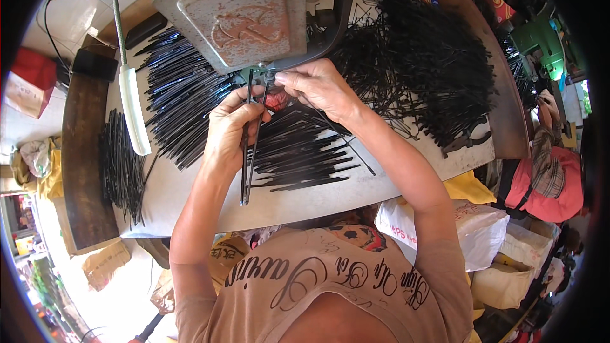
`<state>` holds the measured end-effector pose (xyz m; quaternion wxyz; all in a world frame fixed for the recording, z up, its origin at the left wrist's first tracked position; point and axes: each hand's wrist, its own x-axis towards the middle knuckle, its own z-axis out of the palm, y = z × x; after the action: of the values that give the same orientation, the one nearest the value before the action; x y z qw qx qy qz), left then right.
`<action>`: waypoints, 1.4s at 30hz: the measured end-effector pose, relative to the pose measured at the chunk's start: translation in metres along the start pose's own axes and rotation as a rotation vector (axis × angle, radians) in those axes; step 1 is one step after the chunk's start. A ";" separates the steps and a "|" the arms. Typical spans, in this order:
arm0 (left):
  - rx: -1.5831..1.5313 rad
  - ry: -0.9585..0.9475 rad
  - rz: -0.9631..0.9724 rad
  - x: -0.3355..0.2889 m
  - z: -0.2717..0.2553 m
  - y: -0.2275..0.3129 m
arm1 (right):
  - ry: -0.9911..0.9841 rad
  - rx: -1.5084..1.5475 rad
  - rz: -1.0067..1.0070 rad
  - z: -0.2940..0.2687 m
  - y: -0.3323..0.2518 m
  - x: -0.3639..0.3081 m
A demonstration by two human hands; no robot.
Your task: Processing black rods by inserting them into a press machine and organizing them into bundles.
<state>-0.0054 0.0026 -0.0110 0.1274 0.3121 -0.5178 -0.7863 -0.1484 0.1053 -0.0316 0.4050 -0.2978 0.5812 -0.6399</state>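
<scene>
My left hand (230, 121) is closed on a few thin black rods (245, 165), which stick out above the fingers and hang down toward the table's near edge. Close beside it, my right hand (323, 91) has its fingers pinched together under the head of a bench machine (244, 16). From beneath the right hand a single thin black rod (353, 148) slants down to the right, seemingly held in its fingers; their tips hide its upper end. Between the two hands a red thing (277, 100) shows, partly covered.
Bundles of black rods lie left (181, 95), far left (122, 165) and near the middle (302, 152); a tangled heap (438, 63) fills the right. Curved rims (89, 152) bound the pale table (184, 206). A gooseneck lamp (132, 111) stands left. Another person (546, 178) sits far right.
</scene>
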 end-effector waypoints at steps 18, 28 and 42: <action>-0.039 0.011 0.015 0.001 0.002 0.001 | 0.024 -0.014 -0.030 0.008 -0.005 -0.001; -0.060 0.006 0.016 0.001 0.002 -0.002 | 0.050 0.022 -0.015 0.012 -0.004 -0.003; 0.019 -0.086 0.010 0.002 -0.004 -0.005 | -0.029 0.140 0.075 0.010 -0.007 -0.015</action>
<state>-0.0042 0.0004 -0.0174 0.1060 0.2767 -0.5319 -0.7932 -0.1339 0.1137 -0.0221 0.4570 -0.2558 0.5399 -0.6589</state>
